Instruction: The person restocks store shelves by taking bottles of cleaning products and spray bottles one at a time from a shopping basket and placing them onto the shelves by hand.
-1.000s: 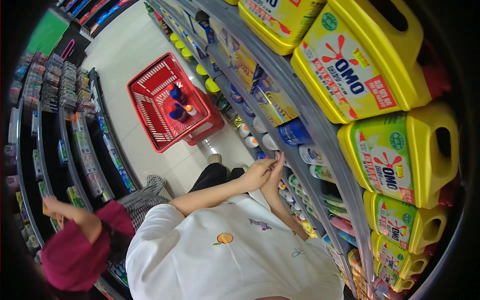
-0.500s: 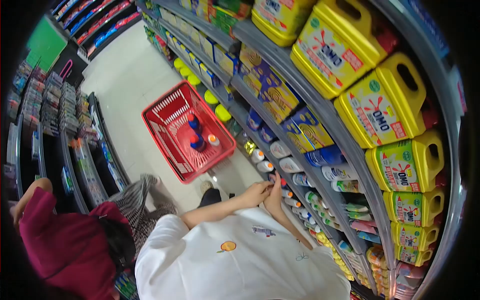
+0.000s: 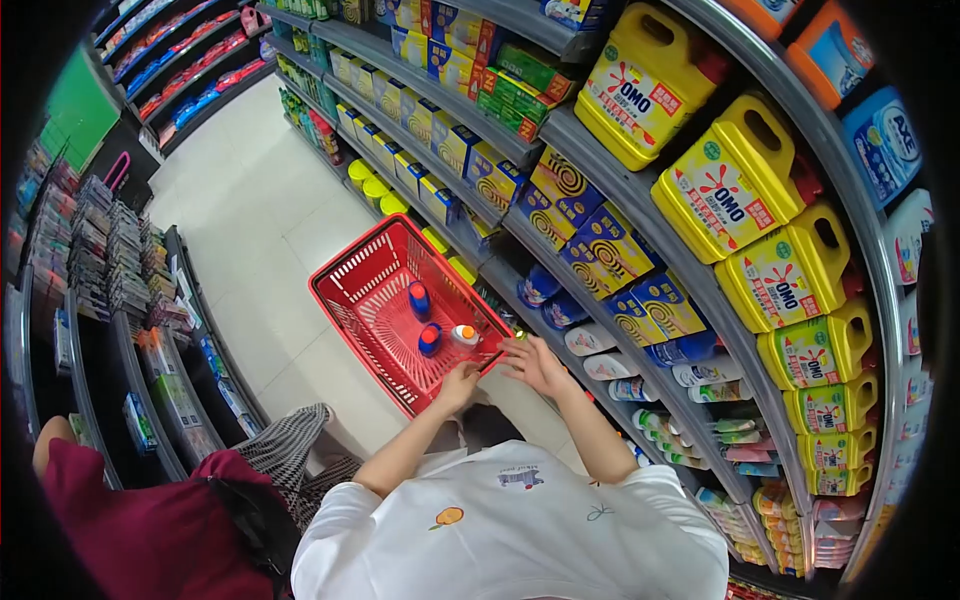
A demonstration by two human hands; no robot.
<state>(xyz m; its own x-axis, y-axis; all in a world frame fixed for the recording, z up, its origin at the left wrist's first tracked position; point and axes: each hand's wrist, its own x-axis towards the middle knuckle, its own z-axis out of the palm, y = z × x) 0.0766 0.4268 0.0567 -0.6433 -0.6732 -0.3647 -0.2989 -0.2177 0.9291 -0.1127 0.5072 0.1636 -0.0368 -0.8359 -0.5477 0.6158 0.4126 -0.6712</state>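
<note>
A red shopping basket (image 3: 345, 300) stands in the aisle in front of me. Inside it are two dark blue bottles with red caps (image 3: 419, 298) and a white bottle with an orange cap (image 3: 465, 335). My left hand (image 3: 459, 386) is at the basket's near rim, its fingers closed over the edge. Beside the basket's right corner is my right hand (image 3: 535, 362), fingers spread and holding nothing; I cannot tell whether it touches the rim.
Shelving on my right holds yellow detergent jugs (image 3: 795, 278), boxes with spiral prints (image 3: 655, 310) and white bottles (image 3: 605, 365). A person in a dark red top (image 3: 120, 510) is at my left, near a rack of small packets (image 3: 120, 250). Pale floor (image 3: 255, 240) runs ahead.
My hands were together by the lower shelf; now they are apart at the basket's near side. The view has shifted, and the basket appears farther right and lower.
</note>
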